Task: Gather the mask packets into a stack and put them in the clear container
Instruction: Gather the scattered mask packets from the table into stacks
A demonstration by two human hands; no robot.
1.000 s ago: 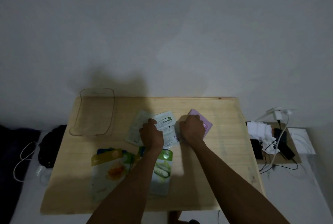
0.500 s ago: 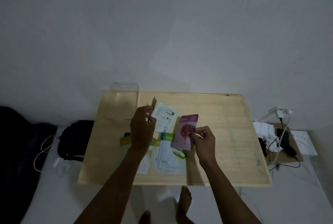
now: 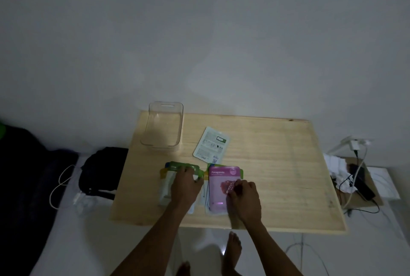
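Low in frame: left hand (image 3: 185, 183) flat on green packets (image 3: 182, 168), right hand (image 3: 244, 195) pressing pink packet (image 3: 218, 183), grip seemingly loose, unclear in dim light. Farther: white packet (image 3: 210, 144) alone mid-table (image 3: 277, 164). Farthest, upper left: clear container (image 3: 165, 127).

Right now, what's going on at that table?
A person is gathering mask packets on the wooden table. The left hand presses on the green packets, the right hand on the pink pomegranate packet. A white packet lies apart, and the clear container holds nothing.
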